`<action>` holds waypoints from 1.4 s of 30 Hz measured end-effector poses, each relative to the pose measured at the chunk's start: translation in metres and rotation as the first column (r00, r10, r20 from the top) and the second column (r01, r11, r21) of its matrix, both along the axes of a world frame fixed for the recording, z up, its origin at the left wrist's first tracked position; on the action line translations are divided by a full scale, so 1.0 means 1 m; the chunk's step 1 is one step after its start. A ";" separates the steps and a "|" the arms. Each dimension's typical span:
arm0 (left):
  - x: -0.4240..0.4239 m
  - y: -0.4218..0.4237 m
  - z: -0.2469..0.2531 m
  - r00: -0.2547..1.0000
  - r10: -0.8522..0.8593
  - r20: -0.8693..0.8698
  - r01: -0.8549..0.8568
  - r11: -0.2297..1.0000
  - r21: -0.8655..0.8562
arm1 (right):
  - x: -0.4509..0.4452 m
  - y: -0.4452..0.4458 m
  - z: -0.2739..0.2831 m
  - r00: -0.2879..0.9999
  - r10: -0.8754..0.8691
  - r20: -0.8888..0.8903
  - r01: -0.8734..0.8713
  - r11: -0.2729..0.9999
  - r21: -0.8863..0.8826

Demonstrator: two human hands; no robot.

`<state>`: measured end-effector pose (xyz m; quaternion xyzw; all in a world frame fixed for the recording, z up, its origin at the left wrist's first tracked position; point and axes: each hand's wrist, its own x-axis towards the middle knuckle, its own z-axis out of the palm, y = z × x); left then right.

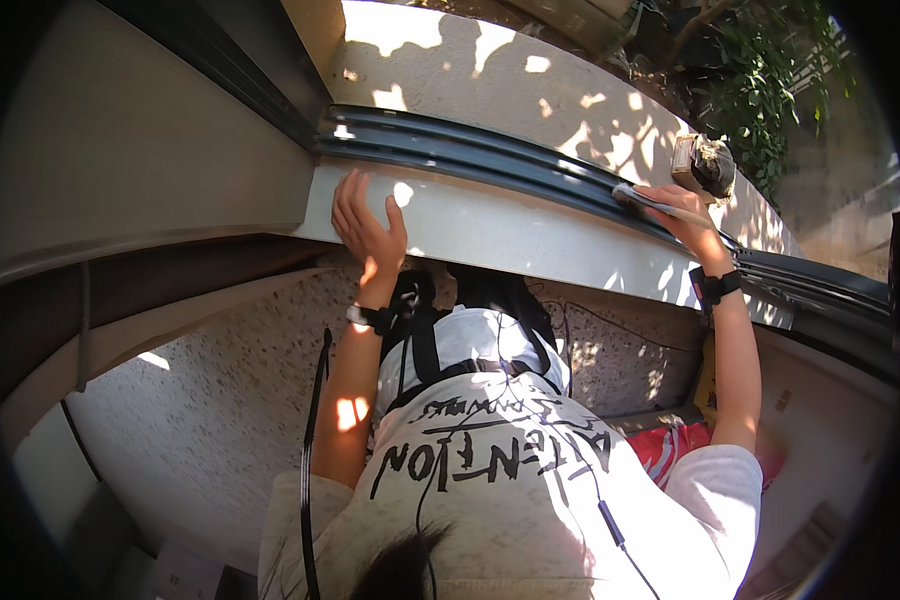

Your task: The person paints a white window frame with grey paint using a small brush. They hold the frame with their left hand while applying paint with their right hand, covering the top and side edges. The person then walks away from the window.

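My right hand is closed around the pale handle of a small brush, whose light-coloured head rests on the dark metal sliding-window track, towards its right part. On the left, my left hand lies with spread fingers over the pale window sill and holds nothing. The track runs along the far side of this sill. Patches of sunlight fall on both.
A small box with a crumpled dark thing on it stands on the outer concrete ledge, just past my right hand. A dark window frame rises at the left. Thin cables hang in front of my body. Leafy plants grow outside.
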<state>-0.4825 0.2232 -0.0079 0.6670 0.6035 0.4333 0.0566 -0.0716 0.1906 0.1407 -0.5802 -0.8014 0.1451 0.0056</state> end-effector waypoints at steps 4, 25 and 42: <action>-0.002 0.000 -0.001 1.000 0.003 0.028 -0.003 1.000 -0.008 | -0.004 -0.008 0.006 0.975 0.082 0.204 -0.046 0.983 -0.178; 0.000 0.000 -0.007 0.999 0.023 0.042 -0.024 1.000 0.006 | -0.240 0.087 -0.056 0.912 0.390 0.130 -0.406 0.902 0.144; 0.000 0.000 -0.007 0.997 0.053 0.059 -0.052 0.999 -0.012 | -0.076 0.068 0.010 0.965 -0.136 -0.226 0.051 0.938 -0.344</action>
